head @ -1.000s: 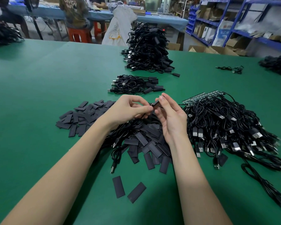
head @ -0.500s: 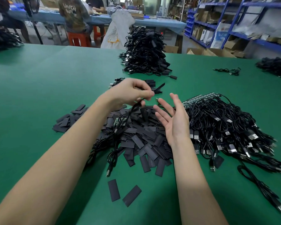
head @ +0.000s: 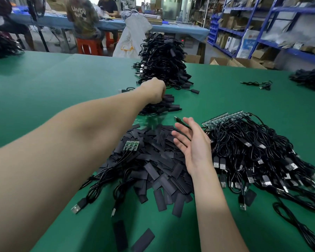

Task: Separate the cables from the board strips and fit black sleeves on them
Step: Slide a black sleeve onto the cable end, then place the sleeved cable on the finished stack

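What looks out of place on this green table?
Two sleeves lie apart from the sleeve heap, near the table edge. One cable lies alone at far right. Otherwise nothing stands out.

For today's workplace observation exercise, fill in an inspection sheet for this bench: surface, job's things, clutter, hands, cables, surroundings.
Surface: green table, bare at left.
Job's things: black sleeves heaped at centre; small board strip on the heap; unsleeved cables with board strips at right.
Clutter: two loose sleeves near the front edge.
Hands: left hand reaches onto the small finished pile, grip hidden; right hand open over the sleeves.
Cables: tall finished stack behind; stray cable far right.
Surroundings: blue shelving, seated workers behind.
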`<state>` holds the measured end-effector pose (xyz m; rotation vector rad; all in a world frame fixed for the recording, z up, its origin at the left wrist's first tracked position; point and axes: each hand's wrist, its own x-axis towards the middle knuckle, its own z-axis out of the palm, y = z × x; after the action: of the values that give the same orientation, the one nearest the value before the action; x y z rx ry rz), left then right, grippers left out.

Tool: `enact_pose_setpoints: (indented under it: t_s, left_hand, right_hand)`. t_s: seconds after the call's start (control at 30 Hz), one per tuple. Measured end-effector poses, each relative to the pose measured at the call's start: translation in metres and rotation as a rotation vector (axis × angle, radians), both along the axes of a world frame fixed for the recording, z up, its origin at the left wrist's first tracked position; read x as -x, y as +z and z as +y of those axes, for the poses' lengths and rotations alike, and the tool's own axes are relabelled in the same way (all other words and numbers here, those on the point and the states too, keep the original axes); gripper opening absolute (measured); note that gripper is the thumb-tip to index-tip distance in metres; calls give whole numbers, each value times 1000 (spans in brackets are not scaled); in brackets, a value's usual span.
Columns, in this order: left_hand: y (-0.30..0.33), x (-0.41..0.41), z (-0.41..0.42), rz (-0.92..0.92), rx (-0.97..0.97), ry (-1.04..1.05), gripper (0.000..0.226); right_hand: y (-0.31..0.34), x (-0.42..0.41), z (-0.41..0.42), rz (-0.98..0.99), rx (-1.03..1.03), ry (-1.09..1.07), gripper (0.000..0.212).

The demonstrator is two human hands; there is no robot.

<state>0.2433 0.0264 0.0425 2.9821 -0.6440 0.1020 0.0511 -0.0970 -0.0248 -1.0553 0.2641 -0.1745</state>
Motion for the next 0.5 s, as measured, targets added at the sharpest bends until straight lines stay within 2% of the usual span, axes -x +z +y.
enact_pose_setpoints:
  t_s: [0.1,0.23,0.4,0.5]
  left_hand:
    - [-19,-3,3,-19,-9,5,37]
    - [-27,18,17,-113,159,23,40]
    - [-40,77,53,-144,502,132,23]
    - [-47,113,71,-98,615,196,12]
  right_hand:
    - [-1,-1,0,3,10,4,21]
    - [-2,-1,0,14,34,0,20]
    - [2,-1,4,18,94,3,18]
    - [5,-2,10,10,229,15,18]
